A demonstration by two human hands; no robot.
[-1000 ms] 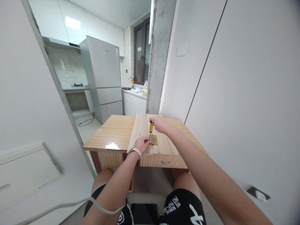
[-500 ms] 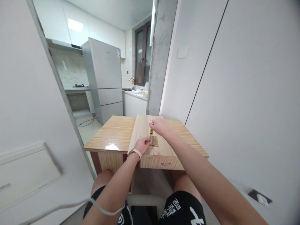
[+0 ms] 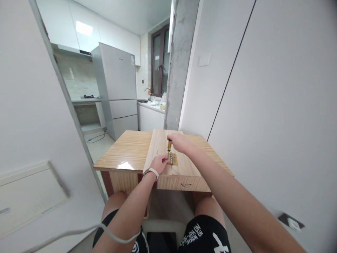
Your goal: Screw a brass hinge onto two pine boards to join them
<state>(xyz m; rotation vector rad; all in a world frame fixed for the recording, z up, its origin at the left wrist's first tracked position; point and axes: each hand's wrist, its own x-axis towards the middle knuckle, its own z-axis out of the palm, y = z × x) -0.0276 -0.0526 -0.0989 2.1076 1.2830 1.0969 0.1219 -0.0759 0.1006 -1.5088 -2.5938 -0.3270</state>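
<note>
My right hand is closed around the handle of a yellow-and-black screwdriver, which stands nearly upright with its tip down. Below it a brass-coloured hinge lies across the seam between two pale wooden boards. The fingers of my left hand are pinched together at the hinge's left leaf, close to the screwdriver's tip. Whatever small thing they may hold is hidden. A watch with a white band is on my left wrist.
The boards rest on a wood-grain desk with a drawer handle in front. A white cable crosses my left forearm. A white wall stands at right; a grey fridge stands in the kitchen beyond.
The screwdriver has become more upright, its handle shifting slightly left with my right hand. My left hand stays at the hinge.
</note>
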